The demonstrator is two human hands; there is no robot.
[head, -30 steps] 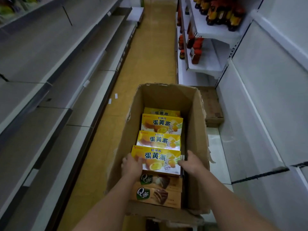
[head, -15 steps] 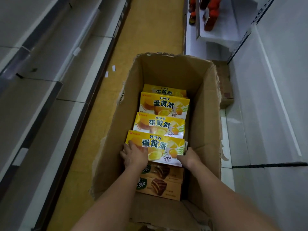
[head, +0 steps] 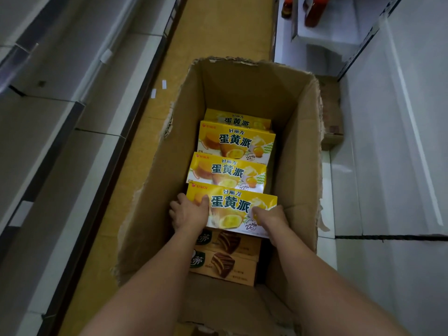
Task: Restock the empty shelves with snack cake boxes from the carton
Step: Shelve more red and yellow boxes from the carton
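An open cardboard carton [head: 155, 190] stands on the aisle floor with snack cake boxes inside. The nearest yellow box [head: 232, 204] is gripped at both ends: my left hand [head: 190, 214] holds its left side with the thumb on its face, and my right hand [head: 271, 218] holds its right side. Its near edge is raised over two brown chocolate cake boxes [head: 225, 261]. Behind it lie more yellow boxes [head: 232, 170] in an overlapping row. Bare grey shelves [head: 55, 146] run along the left.
White shelving [head: 392, 146] lines the right side, with red-capped bottles [head: 312, 10] on a shelf at the top. A smaller brown carton [head: 332, 122] sits on the floor just right of the big carton. The yellow aisle floor [head: 225, 27] stretches ahead.
The view has dropped closer over the carton. Both hands have closed tighter on the nearest yellow box, and it has lifted slightly off the brown boxes.
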